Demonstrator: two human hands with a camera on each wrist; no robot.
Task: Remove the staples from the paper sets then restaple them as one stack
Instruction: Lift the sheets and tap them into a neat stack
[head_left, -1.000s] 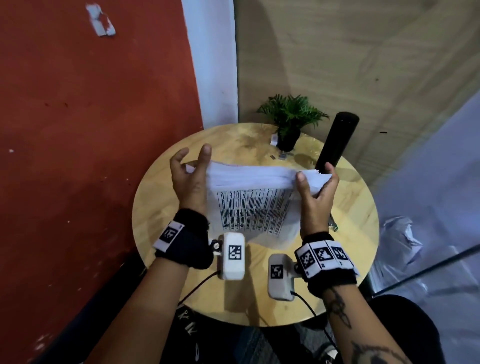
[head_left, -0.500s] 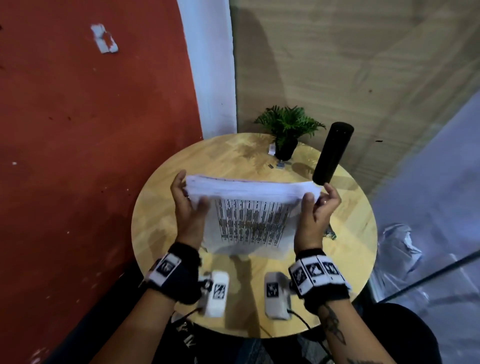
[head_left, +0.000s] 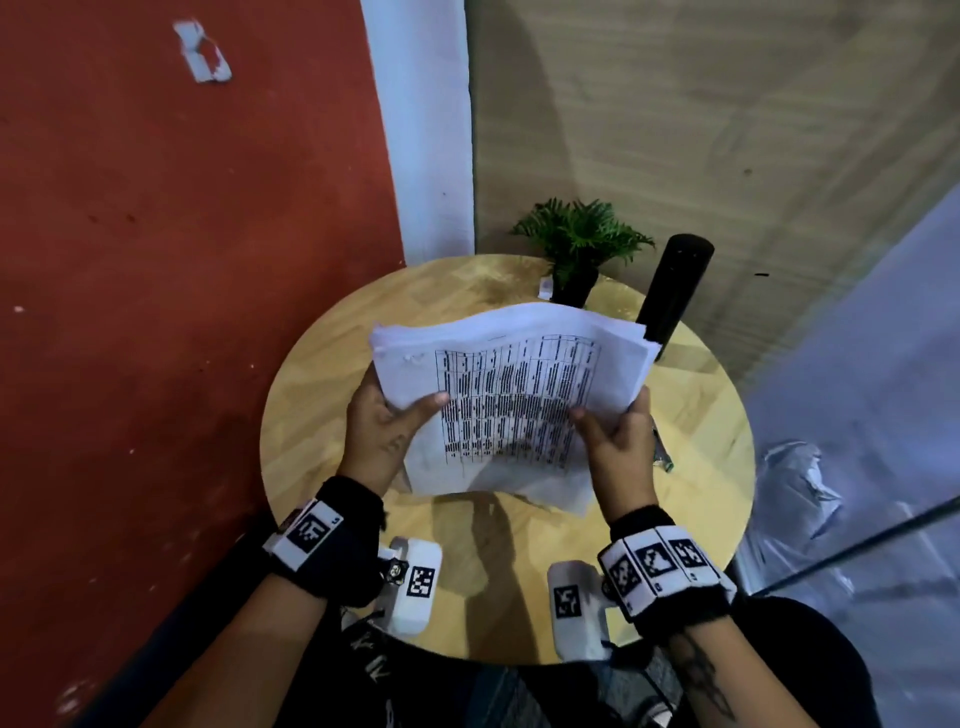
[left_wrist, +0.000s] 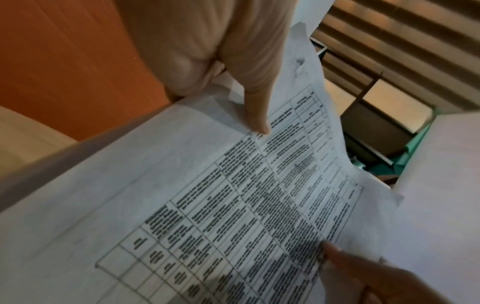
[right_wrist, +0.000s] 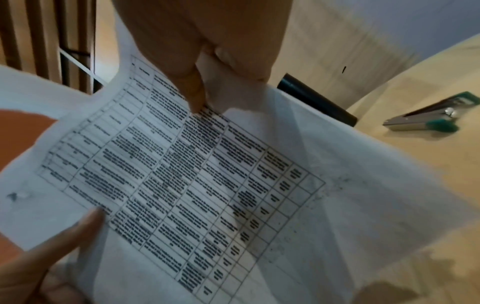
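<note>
Light: dim, warm indoor light
Shadows: dark patch on the desk (head_left: 483, 540) under the paper stack (head_left: 519, 395)
Blur: wrist views soft, print smeared
Edges: head view bows outward

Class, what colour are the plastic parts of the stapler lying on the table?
Green, on a silver metal stapler; the right wrist view shows it best.
</note>
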